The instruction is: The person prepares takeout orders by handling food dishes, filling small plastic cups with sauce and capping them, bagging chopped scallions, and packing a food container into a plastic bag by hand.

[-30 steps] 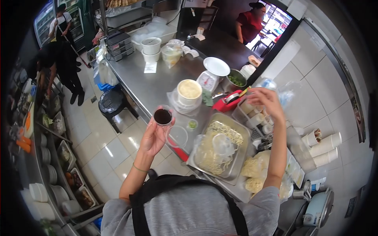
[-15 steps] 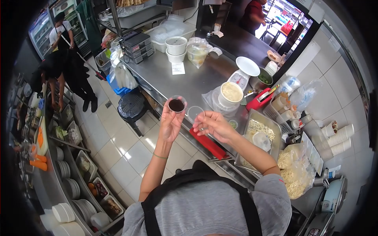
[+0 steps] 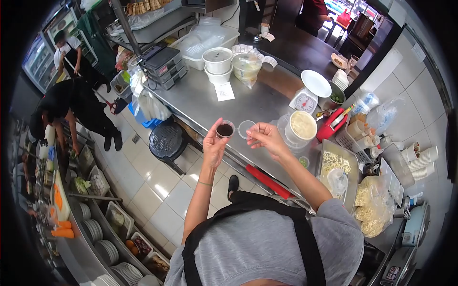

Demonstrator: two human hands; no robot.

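- A small cup [image 3: 224, 129] of dark liquid is held up near the front edge of the bench [image 3: 260, 107]; the fingers of the left hand [image 3: 214, 148] close around its side.
- The right hand [image 3: 268, 138] pinches a clear round lid [image 3: 247, 129] between narrowly set fingers, just beside the cup; whether the two rims touch I cannot tell.
- Beyond the right hand stands a white tub [image 3: 303, 125] with pale contents, and near the forearm a little container of green bits [image 3: 304, 162].
- Farther right, a dial scale [image 3: 304, 102], a pot of greens [image 3: 336, 97], a red dispenser [image 3: 332, 125] and a metal tray [image 3: 353, 177] of noodles crowd that side.
- Past the hands, a paper slip [image 3: 224, 91] lies before stacked white tubs [image 3: 218, 61], with a filled plastic bag [image 3: 246, 68] beside them.
- The bench's front edge slants below both hands; a red strip [image 3: 269, 181] lies along it, and a black stool [image 3: 167, 140] stands close by.
- Tiled floor [image 3: 179, 195] opens between bench and left-side shelving, where a co-worker [image 3: 78, 102] bends over.
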